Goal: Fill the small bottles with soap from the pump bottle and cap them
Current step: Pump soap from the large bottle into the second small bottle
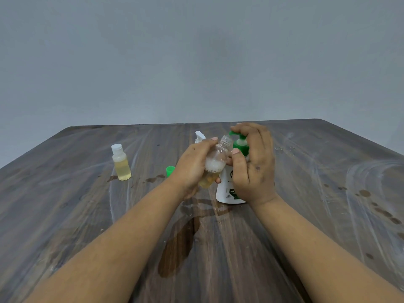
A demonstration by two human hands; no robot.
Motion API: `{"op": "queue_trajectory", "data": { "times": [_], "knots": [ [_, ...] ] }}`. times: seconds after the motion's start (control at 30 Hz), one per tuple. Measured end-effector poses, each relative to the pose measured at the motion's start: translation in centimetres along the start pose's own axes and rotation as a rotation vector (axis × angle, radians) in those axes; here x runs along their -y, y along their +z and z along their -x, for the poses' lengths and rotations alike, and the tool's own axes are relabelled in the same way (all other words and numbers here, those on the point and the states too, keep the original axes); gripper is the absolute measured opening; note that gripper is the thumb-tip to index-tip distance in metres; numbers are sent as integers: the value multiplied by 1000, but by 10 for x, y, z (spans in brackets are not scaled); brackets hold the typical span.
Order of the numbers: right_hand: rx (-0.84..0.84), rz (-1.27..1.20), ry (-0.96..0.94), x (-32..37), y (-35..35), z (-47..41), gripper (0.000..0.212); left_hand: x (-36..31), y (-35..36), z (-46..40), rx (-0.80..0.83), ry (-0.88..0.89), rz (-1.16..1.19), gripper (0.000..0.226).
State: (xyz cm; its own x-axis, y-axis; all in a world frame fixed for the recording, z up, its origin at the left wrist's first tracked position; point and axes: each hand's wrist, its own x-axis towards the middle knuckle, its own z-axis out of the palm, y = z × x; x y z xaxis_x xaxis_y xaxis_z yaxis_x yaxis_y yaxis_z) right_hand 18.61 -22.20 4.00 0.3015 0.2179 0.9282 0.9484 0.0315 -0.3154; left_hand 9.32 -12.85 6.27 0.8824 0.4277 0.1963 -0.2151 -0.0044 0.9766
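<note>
My left hand (193,166) grips a small clear bottle (215,161), tilted with its open neck up against the green pump spout. Foam and yellowish soap fill its lower part. The white pump bottle (227,189) stands upright on the table. My right hand (253,159) lies over its green pump head (240,143), fingers on top and thumb in front. At the left stands a small bottle (121,162) with a white cap and yellow soap inside. A loose green cap (170,171) lies on the table next to my left wrist.
A white sprayer top (199,136) shows behind my left hand. The dark wooden table (328,193) carries wet patches and smears, the largest patch (179,243) between my forearms. A plain grey wall rises behind the table's far edge.
</note>
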Motion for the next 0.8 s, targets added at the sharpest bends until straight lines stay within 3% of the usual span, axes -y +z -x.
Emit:
{"op": "queue_trajectory", "data": {
  "times": [0.13,0.37,0.6,0.8],
  "knots": [
    [-17,-4,5,0,1,-1,31,1,-1,0,-1,2,-4,39],
    [6,4,-12,-2,0,3,43,0,0,1,-18,-10,3,39],
    [-28,10,4,-1,1,0,29,1,-1,0,-11,-11,-11,40],
    [5,4,-13,-2,-1,3,43,2,-1,-1,-7,3,-16,40]
  ]
}}
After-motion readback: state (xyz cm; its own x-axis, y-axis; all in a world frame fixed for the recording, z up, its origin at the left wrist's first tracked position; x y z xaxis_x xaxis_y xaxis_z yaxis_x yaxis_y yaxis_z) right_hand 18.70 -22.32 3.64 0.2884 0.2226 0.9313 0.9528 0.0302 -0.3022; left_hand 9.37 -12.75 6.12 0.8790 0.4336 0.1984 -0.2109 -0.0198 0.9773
